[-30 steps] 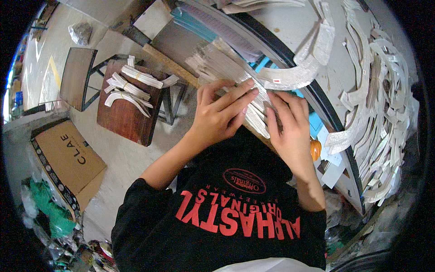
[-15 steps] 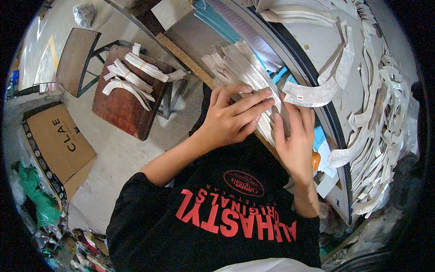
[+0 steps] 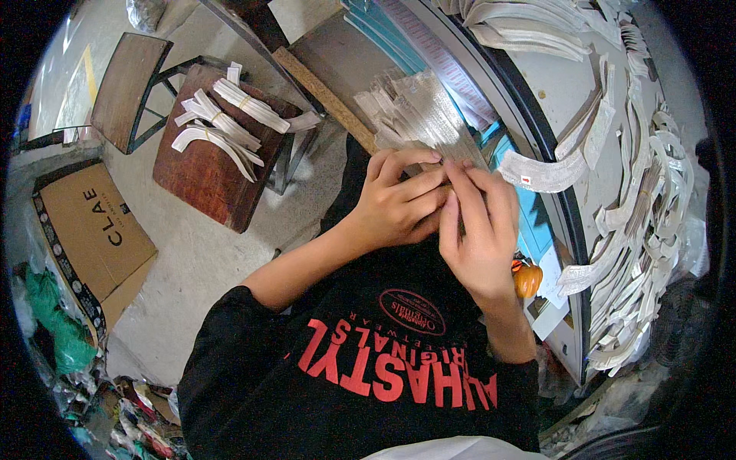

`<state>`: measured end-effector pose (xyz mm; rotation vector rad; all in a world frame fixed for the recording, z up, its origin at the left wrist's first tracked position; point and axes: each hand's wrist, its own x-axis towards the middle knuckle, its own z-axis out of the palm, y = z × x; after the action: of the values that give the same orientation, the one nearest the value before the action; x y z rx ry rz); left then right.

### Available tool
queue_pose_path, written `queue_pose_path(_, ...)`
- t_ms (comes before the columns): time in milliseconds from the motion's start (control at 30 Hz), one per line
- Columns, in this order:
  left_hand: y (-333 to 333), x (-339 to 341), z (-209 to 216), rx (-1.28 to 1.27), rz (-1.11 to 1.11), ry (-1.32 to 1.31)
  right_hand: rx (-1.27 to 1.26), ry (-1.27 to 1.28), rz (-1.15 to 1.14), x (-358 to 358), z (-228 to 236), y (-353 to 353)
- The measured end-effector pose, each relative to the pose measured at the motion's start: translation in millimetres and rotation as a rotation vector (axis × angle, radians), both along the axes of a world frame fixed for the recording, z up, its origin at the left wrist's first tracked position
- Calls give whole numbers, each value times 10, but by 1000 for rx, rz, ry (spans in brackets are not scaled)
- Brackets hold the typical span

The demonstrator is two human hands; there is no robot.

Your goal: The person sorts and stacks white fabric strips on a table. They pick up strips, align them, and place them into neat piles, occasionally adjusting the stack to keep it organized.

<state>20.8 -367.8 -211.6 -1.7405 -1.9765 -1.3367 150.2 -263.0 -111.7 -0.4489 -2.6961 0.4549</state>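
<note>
A stack of whitish fabric strips (image 3: 422, 111) lies in an open drawer in front of me, its near end hidden by my hands. My left hand (image 3: 402, 195) has its fingers curled at that end. Against it, my right hand (image 3: 483, 222) has thumb and fingers drawn together, so the fingertips of both hands meet. Whatever is pinched between them is too small or covered to make out. A curved white strip with a small red mark (image 3: 544, 172) hangs over the table edge beside my right hand.
Several curved strips (image 3: 644, 222) pile along the right of the table (image 3: 567, 92). Bundled white strips (image 3: 218, 126) rest on a brown stool (image 3: 203, 184) at left, near another stool (image 3: 130, 92). A cardboard box (image 3: 96, 238) and an orange round object (image 3: 527, 280) also show.
My right hand has moved left and in against the left, its fingers now drawn together. The left hand's fingers, earlier stretched across the strips, are now curled. The view has shifted slightly.
</note>
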Motion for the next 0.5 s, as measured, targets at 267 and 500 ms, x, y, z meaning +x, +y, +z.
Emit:
queue_pose_path(267,-6,-26,-123,61,8,44,11,80,-78,-553,28,60)
queue_pose_path(500,21,-7,-175,90,23,45,6,-6,-180,-646,37,93)
